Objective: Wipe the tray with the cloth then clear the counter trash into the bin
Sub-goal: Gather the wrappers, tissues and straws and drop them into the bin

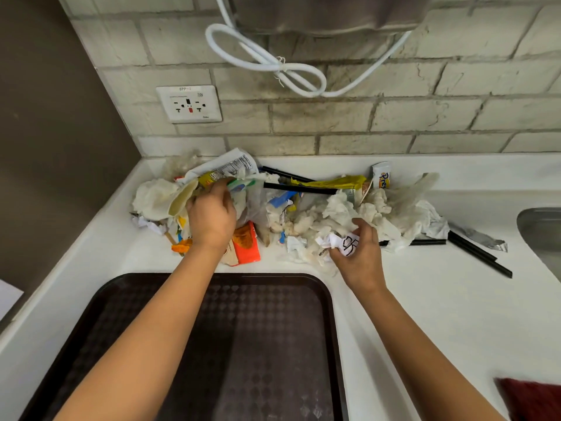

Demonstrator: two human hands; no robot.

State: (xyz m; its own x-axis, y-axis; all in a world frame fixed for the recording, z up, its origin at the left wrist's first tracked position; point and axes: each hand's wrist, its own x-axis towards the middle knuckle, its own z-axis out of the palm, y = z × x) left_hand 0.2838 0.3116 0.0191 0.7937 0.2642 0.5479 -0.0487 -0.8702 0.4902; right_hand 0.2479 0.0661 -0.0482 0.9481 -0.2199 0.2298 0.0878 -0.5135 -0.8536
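A dark brown tray (pixel 273 344) lies on the white counter (pixel 440 299) right in front of me. Behind it a pile of trash (pixel 303 205) spreads along the wall: crumpled tissues, wrappers, black straws. My left hand (pixel 211 218) reaches into the left part of the pile, fingers closed on wrappers (pixel 218 174) and tissue. My right hand (pixel 358 253) grips a crumpled white paper with black marks (pixel 346 243) at the pile's front edge. A red cloth (pixel 534 396) shows at the bottom right corner.
A tiled wall with a socket (pixel 189 104) stands behind the counter. A white cable loop (pixel 273 63) hangs above the pile. A steel sink (pixel 543 235) begins at the right edge. Loose black straws (pixel 479 253) lie right of the pile. No bin is in view.
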